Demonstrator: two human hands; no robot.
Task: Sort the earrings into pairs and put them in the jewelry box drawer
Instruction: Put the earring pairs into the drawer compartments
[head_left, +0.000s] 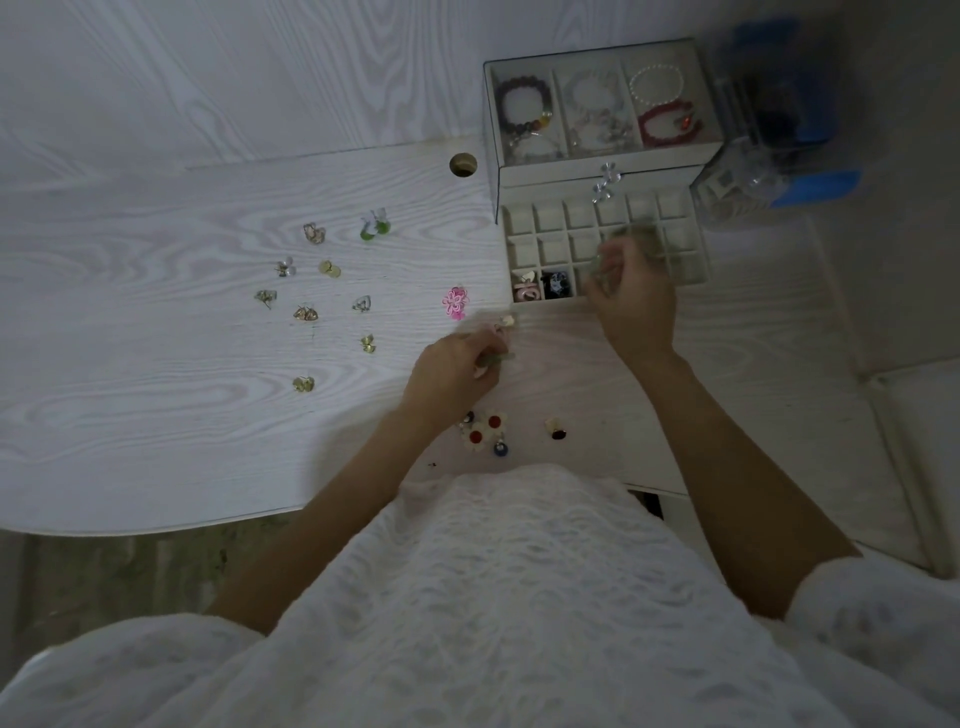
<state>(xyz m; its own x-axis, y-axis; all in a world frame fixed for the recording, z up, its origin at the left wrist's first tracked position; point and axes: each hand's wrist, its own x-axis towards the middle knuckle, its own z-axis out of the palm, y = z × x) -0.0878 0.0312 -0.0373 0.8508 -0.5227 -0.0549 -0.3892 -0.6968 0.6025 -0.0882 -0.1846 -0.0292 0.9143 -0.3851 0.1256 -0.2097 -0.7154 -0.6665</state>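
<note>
The jewelry box (602, 171) stands at the back right with its gridded drawer (550, 244) pulled out. Two front-left cells hold a pink-and-white pair (525, 288) and a black pair (557, 285). My right hand (631, 301) hovers over the drawer's front, fingers curled around a blurred pale earring. My left hand (457, 371) rests on the table and pinches a pale greenish earring (498, 358). A small cream earring (506, 321) lies just beyond its fingers. Several earring pairs lie spread on the left, among them a pink flower pair (456, 302) and a green pair (375, 227).
Red-and-white flower earrings (485, 428), a blue one (500, 448) and a dark red one (556, 428) lie near the table's front edge. A round cable hole (463, 164) sits left of the box. A clear and blue organiser (769, 119) stands right of the box.
</note>
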